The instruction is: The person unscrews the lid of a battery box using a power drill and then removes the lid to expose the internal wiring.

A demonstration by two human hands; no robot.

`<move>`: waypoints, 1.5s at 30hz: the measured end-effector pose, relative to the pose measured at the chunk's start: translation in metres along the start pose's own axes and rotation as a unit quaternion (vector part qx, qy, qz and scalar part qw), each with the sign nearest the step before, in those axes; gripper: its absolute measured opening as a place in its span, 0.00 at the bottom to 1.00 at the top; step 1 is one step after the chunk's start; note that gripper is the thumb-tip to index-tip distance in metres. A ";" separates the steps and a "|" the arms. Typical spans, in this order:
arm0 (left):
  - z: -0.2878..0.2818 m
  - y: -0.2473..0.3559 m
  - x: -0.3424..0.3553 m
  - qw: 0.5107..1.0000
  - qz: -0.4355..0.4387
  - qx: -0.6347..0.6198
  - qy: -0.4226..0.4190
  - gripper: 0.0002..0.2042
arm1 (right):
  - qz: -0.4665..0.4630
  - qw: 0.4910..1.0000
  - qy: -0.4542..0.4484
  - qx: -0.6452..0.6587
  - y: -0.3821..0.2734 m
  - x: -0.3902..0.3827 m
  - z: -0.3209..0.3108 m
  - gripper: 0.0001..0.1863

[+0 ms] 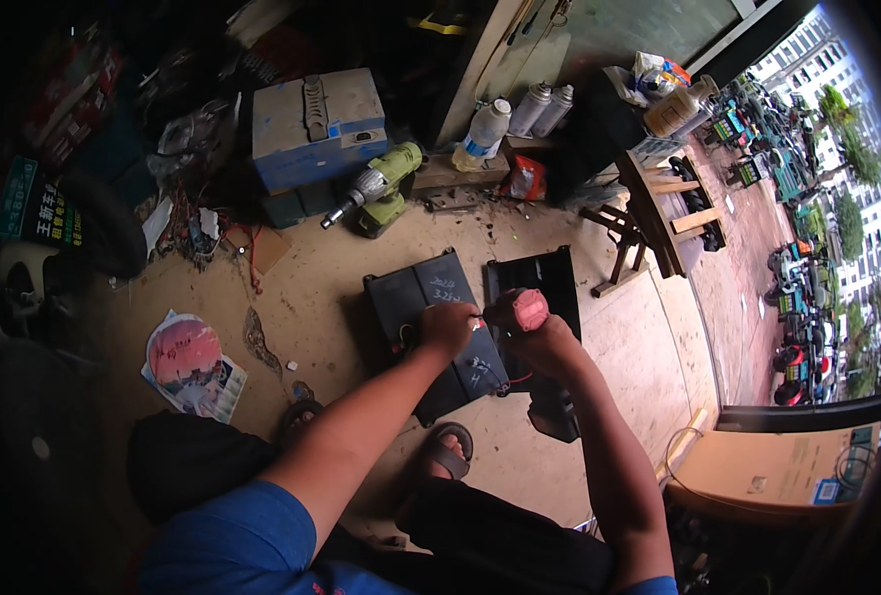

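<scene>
On the floor before me sits a black box-shaped battery [419, 281] with white handwriting on its top. My left hand [447, 329] is closed above its right side, fingers pinched on something small and dark that I cannot make out. Close beside it my right hand [549, 343] is closed around a round, flat, red thing [530, 309], which may be a roll of tape. A black open case [531, 275] lies to the right of the battery, partly behind my right hand. A thin red wire [520, 379] runs out by the battery's near right edge.
A green cordless impact wrench [381, 183] stands beyond the battery, next to a grey-blue box [316, 124]. Bottles and spray cans [531, 107] line the doorway. A wooden stool [663, 213] lies on its side at right. Printed paper sheets [194, 362] lie left; a cardboard box [777, 466] sits right.
</scene>
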State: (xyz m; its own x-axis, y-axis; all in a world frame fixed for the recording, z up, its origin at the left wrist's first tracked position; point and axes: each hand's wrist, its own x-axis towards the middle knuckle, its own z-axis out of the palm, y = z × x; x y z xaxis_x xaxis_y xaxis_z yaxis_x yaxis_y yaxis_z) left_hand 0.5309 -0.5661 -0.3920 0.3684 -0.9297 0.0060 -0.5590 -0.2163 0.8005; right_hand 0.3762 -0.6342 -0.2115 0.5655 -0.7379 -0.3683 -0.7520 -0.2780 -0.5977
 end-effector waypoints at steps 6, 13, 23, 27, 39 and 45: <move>-0.012 -0.012 -0.003 0.982 0.012 -0.176 0.072 0.08 | 0.104 0.985 -0.034 0.133 -0.043 -0.024 -0.034 0.15; -0.068 -0.031 -0.008 0.789 -0.223 -0.571 0.041 0.04 | 0.053 0.980 -0.005 0.190 -0.043 -0.034 -0.019 0.17; -0.065 -0.060 -0.051 0.972 -0.064 -0.225 -0.020 0.12 | -0.082 0.987 -0.085 -0.106 -0.033 -0.019 0.044 0.18; -0.054 -0.063 -0.065 0.996 0.020 -0.054 0.070 0.14 | -0.137 0.985 -0.062 -0.086 -0.057 -0.019 0.051 0.16; -0.051 -0.051 -0.067 0.997 -0.018 0.008 0.071 0.08 | -0.044 0.987 -0.100 -0.118 -0.063 -0.025 0.046 0.16; -0.051 -0.054 -0.065 0.998 0.011 -0.006 0.067 0.07 | -0.123 0.981 -0.066 -0.133 -0.044 -0.009 0.059 0.14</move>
State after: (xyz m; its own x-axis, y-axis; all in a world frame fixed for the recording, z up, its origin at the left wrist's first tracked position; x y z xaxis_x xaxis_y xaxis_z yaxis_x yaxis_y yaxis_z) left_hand 0.5752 -0.4783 -0.4049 0.4523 -0.8858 0.1036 -0.5596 -0.1915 0.8063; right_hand 0.4247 -0.5794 -0.2236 0.7670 -0.5465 -0.3361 -0.6389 -0.6020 -0.4791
